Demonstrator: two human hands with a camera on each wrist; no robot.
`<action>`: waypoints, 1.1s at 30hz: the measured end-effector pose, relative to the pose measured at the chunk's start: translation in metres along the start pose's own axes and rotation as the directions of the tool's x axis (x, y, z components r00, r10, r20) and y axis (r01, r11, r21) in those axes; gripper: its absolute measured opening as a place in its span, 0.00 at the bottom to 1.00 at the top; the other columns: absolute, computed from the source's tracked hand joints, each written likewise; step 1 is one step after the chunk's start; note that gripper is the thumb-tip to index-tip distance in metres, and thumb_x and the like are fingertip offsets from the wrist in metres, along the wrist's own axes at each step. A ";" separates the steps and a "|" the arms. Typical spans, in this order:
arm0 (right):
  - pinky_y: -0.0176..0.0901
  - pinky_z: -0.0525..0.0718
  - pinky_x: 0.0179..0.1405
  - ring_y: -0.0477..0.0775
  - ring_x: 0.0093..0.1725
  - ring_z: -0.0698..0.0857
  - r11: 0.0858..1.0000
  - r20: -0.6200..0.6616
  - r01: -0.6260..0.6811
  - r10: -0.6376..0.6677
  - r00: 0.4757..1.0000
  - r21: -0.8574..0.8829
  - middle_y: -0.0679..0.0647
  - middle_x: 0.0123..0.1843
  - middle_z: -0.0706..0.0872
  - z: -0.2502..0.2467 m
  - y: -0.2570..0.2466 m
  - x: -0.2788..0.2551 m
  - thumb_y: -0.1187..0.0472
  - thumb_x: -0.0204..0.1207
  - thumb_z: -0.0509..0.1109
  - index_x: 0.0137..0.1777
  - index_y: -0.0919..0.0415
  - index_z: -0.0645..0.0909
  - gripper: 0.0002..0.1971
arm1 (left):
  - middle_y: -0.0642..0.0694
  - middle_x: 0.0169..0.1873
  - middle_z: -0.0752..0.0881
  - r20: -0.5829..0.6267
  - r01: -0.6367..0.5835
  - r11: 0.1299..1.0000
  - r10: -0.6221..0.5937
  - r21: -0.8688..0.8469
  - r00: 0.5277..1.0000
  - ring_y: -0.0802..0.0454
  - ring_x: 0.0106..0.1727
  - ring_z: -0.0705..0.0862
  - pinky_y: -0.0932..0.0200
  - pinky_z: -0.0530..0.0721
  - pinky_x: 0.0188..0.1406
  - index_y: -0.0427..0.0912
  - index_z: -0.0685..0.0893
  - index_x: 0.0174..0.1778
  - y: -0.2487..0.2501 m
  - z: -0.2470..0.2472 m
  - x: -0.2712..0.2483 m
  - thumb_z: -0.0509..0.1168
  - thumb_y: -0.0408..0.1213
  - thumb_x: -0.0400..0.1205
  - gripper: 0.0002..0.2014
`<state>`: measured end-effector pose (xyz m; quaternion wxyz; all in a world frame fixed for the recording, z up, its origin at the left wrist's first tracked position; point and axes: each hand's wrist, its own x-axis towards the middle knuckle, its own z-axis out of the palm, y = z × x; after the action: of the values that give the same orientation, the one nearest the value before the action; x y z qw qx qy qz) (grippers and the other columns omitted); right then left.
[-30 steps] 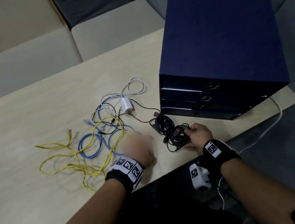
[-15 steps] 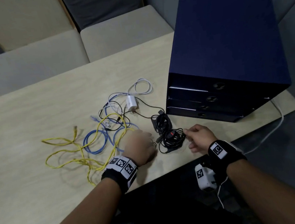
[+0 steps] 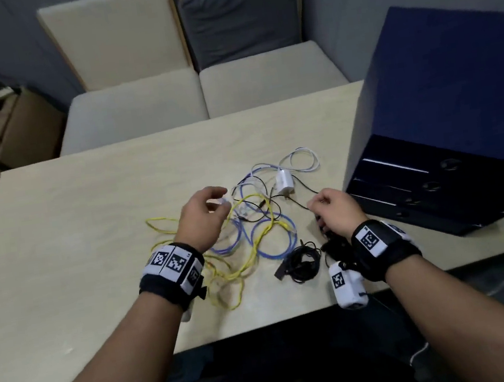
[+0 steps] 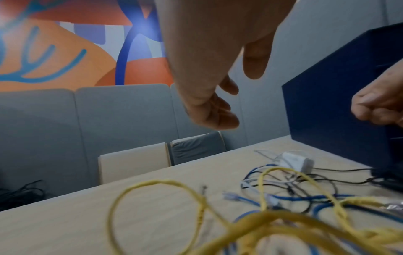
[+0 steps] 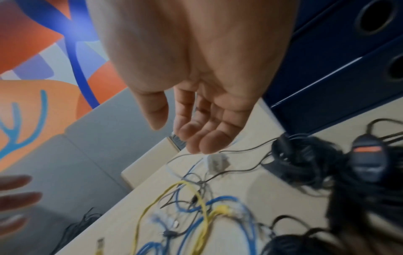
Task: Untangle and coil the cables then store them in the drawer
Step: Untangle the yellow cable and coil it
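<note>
I am hovering both relaxed, empty hands, left hand (image 3: 202, 218) and right hand (image 3: 336, 209), above the tangled cables (image 3: 258, 222) beside the drawer box (image 3: 446, 105), choosing a strand.

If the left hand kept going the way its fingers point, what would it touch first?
Probably the white charger. The left hand hovers above the cable tangle, fingers aimed toward it, though its height is unclear.

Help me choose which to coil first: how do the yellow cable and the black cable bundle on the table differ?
The yellow cable sprawls in wide loose loops; the black cable bundle is gathered into a small tight clump. The yellow cable is interlaced with the blue cable and thin black wires; the bundle lies apart from that tangle, near the table's front edge. Neither is held by a hand, and neither is in the drawer unit.
</note>
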<state>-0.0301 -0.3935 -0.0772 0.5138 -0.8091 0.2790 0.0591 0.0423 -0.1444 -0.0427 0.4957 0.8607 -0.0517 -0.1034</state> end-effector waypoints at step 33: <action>0.45 0.78 0.30 0.50 0.27 0.78 0.804 -0.249 0.594 -0.582 0.774 -0.029 0.46 0.30 0.78 0.141 -0.236 -0.042 0.57 0.82 0.64 0.43 0.58 0.80 0.09 | 0.57 0.38 0.84 0.067 -0.212 0.968 0.222 -0.137 0.973 0.62 0.44 0.82 0.66 0.76 0.48 0.49 0.81 0.40 -0.063 -0.170 0.061 0.68 0.36 0.81 0.06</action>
<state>0.0828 -0.1806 0.0619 0.4886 -0.8430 0.0752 -0.2121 0.1394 0.0193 -0.0218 0.5563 0.8110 -0.1591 -0.0868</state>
